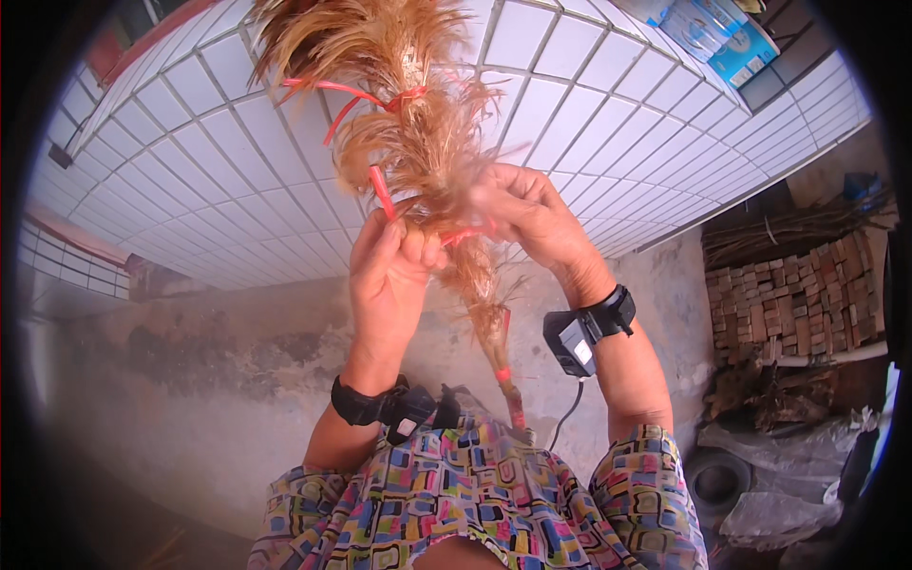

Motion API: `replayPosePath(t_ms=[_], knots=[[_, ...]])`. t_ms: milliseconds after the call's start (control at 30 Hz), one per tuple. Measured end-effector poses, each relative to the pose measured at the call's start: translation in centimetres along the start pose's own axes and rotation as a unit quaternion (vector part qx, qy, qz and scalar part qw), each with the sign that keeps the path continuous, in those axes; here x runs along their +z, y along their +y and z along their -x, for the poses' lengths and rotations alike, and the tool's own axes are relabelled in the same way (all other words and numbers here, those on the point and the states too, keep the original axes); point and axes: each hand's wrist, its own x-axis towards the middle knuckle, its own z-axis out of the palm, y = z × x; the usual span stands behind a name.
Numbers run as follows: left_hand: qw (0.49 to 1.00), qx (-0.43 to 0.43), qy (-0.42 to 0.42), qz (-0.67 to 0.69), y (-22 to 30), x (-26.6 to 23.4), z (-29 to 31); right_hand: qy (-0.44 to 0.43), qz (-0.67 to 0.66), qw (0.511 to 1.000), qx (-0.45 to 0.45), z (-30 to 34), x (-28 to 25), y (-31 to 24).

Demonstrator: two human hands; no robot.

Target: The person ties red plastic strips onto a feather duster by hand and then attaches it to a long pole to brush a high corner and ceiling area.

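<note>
A brown feather duster [418, 142] lies with its bushy end on the white tiled surface, its narrow handle end [508, 391] pointing back toward my body. Red plastic string [382, 192] goes around the feathers between my hands. My left hand [391, 271] is closed on this string at the duster's left side, a short end sticking up above its fingers. On the other side, my right hand [537, 218] is closed, with the string running into its fingers; its fingertips are blurred among the feathers. Higher up, another red string [404, 98] is tied around the duster, its loose ends hanging left.
The tiled surface [589, 104] spreads out beyond my hands. At its far right are a clear plastic bottle [698, 33] and a blue box [746, 57]. Stacked bricks [798, 299], sticks [788, 233], plastic sheeting [788, 475] and a tyre [714, 480] lie to the right, lower down.
</note>
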Motion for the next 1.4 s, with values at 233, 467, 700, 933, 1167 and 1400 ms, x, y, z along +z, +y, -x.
replayPosePath(t_ms=[233,467,700,933,1167,1400], knots=[[1.0,-0.021,0.002,0.015,0.0,-0.6,0.0,-0.073,-0.059,0.996,-0.013,1.5,-1.4,-0.9],[0.998,-0.022,0.02,0.06,-0.5,-0.5,-0.1,0.081,-0.442,0.893,-0.016,1.5,0.1,1.6],[0.999,0.004,0.013,0.033,-0.2,0.0,0.2,0.032,0.28,0.959,-0.042,2.8,-1.8,0.2],[0.967,0.011,0.029,-0.251,0.3,-0.1,0.5,-0.053,0.515,0.854,-0.042,2.3,-2.6,-2.4],[0.757,0.115,-0.026,-0.642,2.1,-0.2,0.2,-0.111,0.158,0.973,-0.128,2.1,-1.5,-1.1],[0.679,0.072,-0.06,-0.728,3.9,1.1,0.3,-0.121,-0.137,0.964,-0.191,1.4,1.4,2.2]])
